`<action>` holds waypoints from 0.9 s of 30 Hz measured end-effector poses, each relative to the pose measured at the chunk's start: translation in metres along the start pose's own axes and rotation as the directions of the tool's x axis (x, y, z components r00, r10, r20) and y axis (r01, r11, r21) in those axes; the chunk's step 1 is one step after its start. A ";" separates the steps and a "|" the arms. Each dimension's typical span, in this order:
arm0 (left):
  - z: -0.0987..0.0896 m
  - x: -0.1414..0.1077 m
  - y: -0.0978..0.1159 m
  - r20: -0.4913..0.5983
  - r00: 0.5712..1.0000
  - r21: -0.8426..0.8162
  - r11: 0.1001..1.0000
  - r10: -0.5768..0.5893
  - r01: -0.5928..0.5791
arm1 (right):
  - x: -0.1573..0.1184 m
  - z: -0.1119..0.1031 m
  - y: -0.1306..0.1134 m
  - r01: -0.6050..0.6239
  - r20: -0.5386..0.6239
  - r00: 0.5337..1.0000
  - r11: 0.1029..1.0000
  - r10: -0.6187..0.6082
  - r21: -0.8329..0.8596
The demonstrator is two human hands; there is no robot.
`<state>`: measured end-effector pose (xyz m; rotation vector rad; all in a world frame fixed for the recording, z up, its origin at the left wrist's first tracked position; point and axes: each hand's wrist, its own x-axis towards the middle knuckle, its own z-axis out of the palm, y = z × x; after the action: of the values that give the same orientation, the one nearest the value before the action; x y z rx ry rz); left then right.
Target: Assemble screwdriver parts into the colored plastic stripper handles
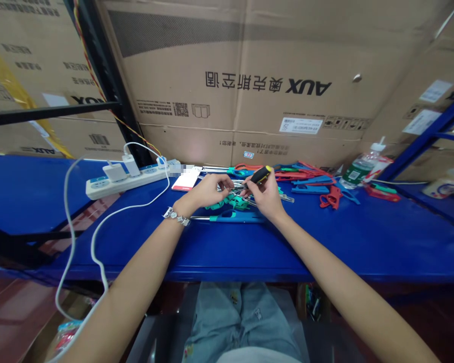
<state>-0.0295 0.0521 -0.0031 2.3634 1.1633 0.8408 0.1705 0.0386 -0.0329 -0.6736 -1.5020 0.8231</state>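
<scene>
My right hand (268,197) is closed around a screwdriver (261,174) with a black and yellow handle, its lower end pointing left and down. Close by on the left, my left hand (207,191) has its thumb and fingers pinched together; what they hold is too small to make out. Beneath both hands lies a pile of green plastic pieces (236,201) and thin metal parts, partly hidden by the fingers. A long tool with a blue-green handle (234,217) rests on the blue tabletop (219,252), on the near side of the pile.
Red and blue plastic pieces (312,181) are heaped to the right, near a plastic bottle (363,169). On the left sit a white power strip (136,181) with chargers and a loose white cable (98,237). A large cardboard box (219,116) stands behind.
</scene>
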 end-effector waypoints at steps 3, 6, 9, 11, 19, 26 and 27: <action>-0.001 -0.001 0.000 0.075 0.997 -0.017 1.000 -0.003 0.004 | 0.005 -0.006 -0.001 -0.009 -0.050 0.999 1.000 0.010 0.023; 0.000 0.000 0.000 0.112 0.993 -0.025 0.999 -0.023 0.026 | 0.007 -0.011 -0.004 -0.016 -0.093 0.995 0.999 0.019 0.033; 0.003 0.002 0.000 0.112 0.993 -0.030 0.999 -0.023 0.027 | 0.007 -0.012 -0.007 -0.010 -0.125 0.992 0.999 0.016 0.051; 0.005 0.003 0.001 0.110 0.994 -0.037 0.999 -0.011 0.015 | 0.007 -0.011 -0.007 -0.007 -0.136 0.991 0.998 0.016 0.063; 0.009 0.003 0.003 0.105 0.994 0.006 1.000 0.011 -0.012 | 0.006 -0.008 -0.011 -0.015 -0.169 0.985 0.999 0.023 0.048; 0.013 0.002 0.007 0.095 0.993 0.137 0.987 0.072 -0.085 | 0.000 -0.006 -0.017 -0.070 -0.089 0.994 0.998 0.069 -0.009; 0.013 0.002 0.008 0.095 0.992 0.165 0.981 0.082 -0.097 | 0.000 -0.006 -0.018 -0.070 -0.081 0.994 0.997 0.068 -0.023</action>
<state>-0.0154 0.0482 -0.0083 2.5799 1.1408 0.6830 0.1774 0.0287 -0.0181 -0.7731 -1.4260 0.8208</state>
